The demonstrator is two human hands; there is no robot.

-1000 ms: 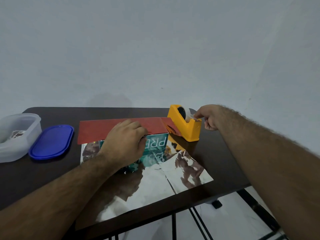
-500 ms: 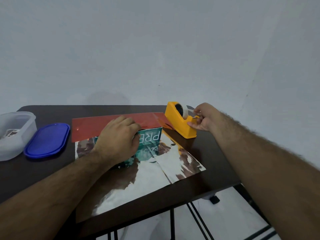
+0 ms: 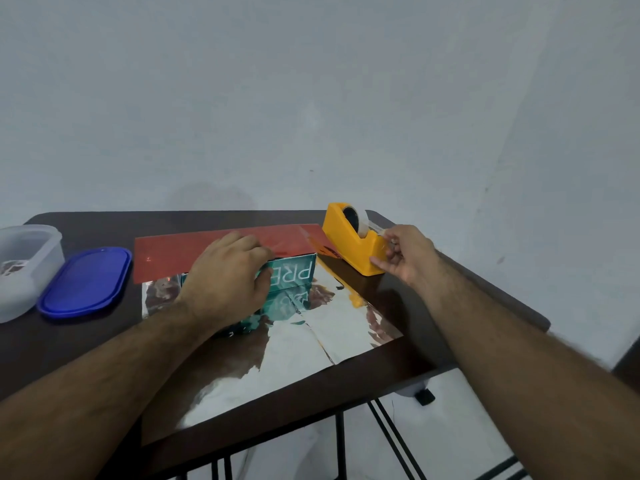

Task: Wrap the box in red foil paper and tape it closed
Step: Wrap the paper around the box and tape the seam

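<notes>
On the table (image 3: 450,306), mid-foil, the box (image 3: 294,275) sits under the left hand (image 3: 225,275), which presses a red flap down. Right hand (image 3: 403,256) pinches tape at the dispenser (image 3: 353,244); tear it cleanly downward.

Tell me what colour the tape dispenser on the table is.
The tape dispenser is yellow-orange, seen clearly in the head view, the only one here.

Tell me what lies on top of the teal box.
Red foil paper folded over the box, with the left hand pressing it down. The box top itself is covered.
</notes>
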